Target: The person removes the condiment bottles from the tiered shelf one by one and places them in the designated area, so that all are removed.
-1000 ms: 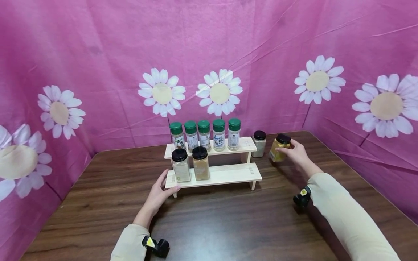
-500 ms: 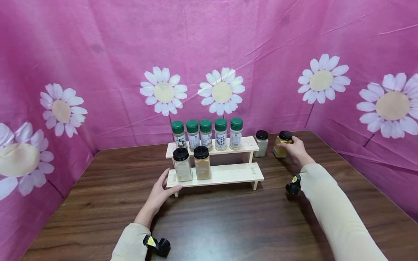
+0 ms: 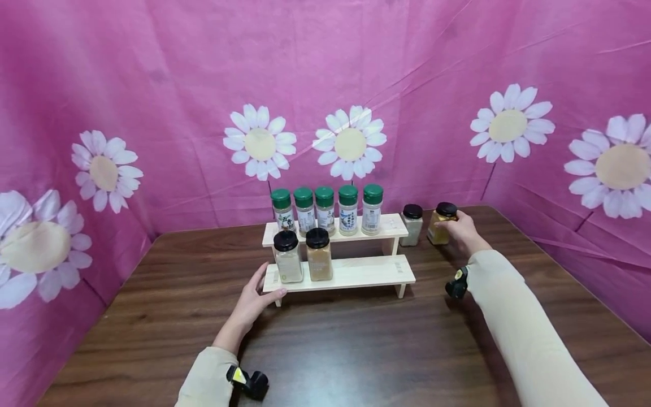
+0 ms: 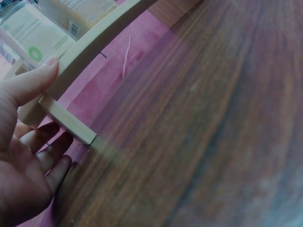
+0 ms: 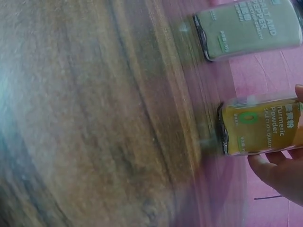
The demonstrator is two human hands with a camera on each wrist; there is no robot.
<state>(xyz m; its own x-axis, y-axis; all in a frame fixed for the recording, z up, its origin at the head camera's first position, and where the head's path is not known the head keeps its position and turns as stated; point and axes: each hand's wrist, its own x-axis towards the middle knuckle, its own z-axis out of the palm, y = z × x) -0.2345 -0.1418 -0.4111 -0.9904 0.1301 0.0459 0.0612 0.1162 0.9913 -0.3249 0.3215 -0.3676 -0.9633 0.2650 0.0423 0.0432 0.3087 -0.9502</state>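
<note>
My right hand point(image 3: 460, 230) holds a black-lidded turmeric powder jar point(image 3: 438, 228) by its side, thumb and fingers around it. The jar stands upright on the table; its yellow label point(image 5: 258, 125) reads "Turmeric Powder" in the right wrist view. Just left of it stands a salt and pepper jar point(image 3: 411, 227) with a black lid. My left hand point(image 3: 250, 302) grips the left end of a two-step wooden spice rack point(image 3: 366, 272), thumb on the lower step's front edge, fingers around the end by the leg point(image 4: 68, 120). Two black-lidded jars, one pale point(image 3: 288, 263) and one tan point(image 3: 319, 260), sit on that step.
Several green-capped spice bottles point(image 3: 348, 215) line the rack's upper step. The dark wood table point(image 3: 335, 350) ends at a pink cloth backdrop point(image 3: 193, 102) with large daisies. Each wrist carries a small black camera point(image 3: 249, 383).
The turmeric jar has gone from tilted to upright, set down slightly nearer the salt and pepper jar, my right hand still on it. My left hand stays on the rack.
</note>
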